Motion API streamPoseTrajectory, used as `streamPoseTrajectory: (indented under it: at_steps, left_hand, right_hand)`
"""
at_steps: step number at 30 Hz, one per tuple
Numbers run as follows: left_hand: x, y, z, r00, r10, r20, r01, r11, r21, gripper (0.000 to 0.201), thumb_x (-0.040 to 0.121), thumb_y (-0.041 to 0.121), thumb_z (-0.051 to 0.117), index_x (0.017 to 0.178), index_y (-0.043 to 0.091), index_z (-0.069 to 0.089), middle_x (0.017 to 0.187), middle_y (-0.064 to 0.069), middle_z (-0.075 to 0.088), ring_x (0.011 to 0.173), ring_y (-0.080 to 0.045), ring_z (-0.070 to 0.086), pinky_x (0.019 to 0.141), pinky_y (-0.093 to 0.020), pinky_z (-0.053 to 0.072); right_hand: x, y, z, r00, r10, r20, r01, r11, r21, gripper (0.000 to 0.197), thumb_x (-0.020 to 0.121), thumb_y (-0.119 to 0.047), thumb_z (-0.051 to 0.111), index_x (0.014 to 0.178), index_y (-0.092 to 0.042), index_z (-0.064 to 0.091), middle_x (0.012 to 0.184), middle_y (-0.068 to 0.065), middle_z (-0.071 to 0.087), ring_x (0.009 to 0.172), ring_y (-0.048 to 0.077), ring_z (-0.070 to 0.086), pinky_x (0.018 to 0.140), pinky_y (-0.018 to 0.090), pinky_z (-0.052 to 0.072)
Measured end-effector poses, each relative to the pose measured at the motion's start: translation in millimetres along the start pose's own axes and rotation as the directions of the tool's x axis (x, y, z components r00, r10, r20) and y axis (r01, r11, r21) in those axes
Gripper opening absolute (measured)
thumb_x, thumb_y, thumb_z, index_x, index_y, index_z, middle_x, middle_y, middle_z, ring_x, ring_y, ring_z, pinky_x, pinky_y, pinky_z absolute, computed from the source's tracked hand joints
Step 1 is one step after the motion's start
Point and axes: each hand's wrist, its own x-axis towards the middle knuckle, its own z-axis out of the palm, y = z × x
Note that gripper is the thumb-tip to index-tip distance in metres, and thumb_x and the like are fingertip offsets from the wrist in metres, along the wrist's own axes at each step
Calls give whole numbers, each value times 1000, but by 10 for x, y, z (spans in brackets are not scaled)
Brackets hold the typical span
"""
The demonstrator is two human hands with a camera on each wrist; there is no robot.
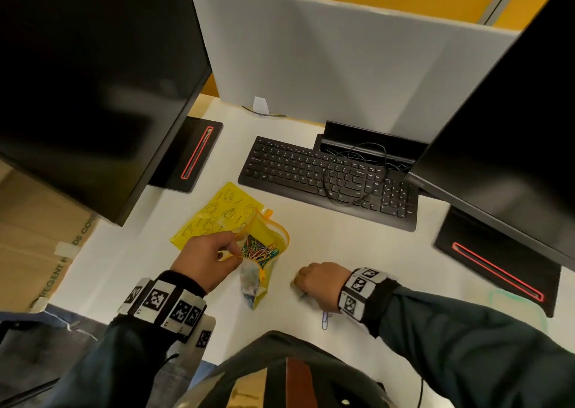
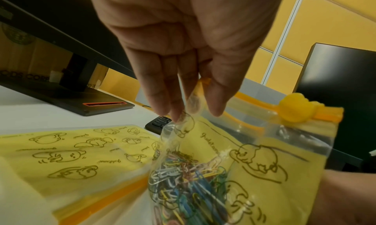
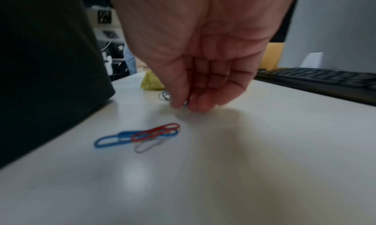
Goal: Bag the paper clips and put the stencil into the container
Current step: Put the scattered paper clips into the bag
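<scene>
Nearest the person's body, three loose paper clips [image 3: 138, 136], blue, red and silver, are lying tangled together on the white desk [image 1: 357, 252], just behind the right wrist, with their long axes running roughly from the desk edge toward the hand. A little further out, the right hand [image 1: 320, 281] is curling down onto the desk, thumb and fingertips [image 3: 200, 105] closing on another clip [image 3: 165, 96]; it is blurred, so whether it is already pinched or only touched I cannot tell. The next move probably turns on this: the open bag [image 1: 264, 252] is sitting to the left of that hand, near but apart, so whatever is picked up is having to travel leftward to the mouth. The left hand [image 1: 208, 259] is holding that mouth ready, thumb and fingers pinching the clear upper lip and lifting it, with a heap of coloured clips [image 2: 187, 185] already inside. Beyond it a second yellow pouch [image 1: 217, 213] is lying flat, then the keyboard [image 1: 326, 180]. The stencil is not something I can pick out.
</scene>
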Motion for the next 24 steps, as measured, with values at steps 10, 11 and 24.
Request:
streamPoseTrajectory:
  at_steps: [10,11,24]
  left_hand:
    - [2,17,47,1000,2,-15,-2,1000,1,33,72,4,68,59,31,55,102,0,69,98,-14,59,74,-18,44]
    - [2,19,47,1000,4,-19,-4,1000,6,33,72,4,68,59,31,54,103,1,69,97,-13,59,73,-18,44]
    - [-12,16,29,1000,0,-16,0,1000,25,27,74,6,68,62,28,56,108,3,68,100,-12,59,72,-16,43]
  right_hand:
    - [-427,217,279,994,-88,-68,93,993,76,24,88,-3,53,110,-7,60,102,16,62,95,35,58,76,41,50]
    - [-414,207,274,994,-85,-72,91,992,86,22,88,-4,53,109,-6,60,101,17,61,93,36,59,75,42,50]
    - [-348,177,314,972,-221,-85,224,974,35,39,85,1,54,123,-10,56,131,16,51,113,36,49,84,49,51]
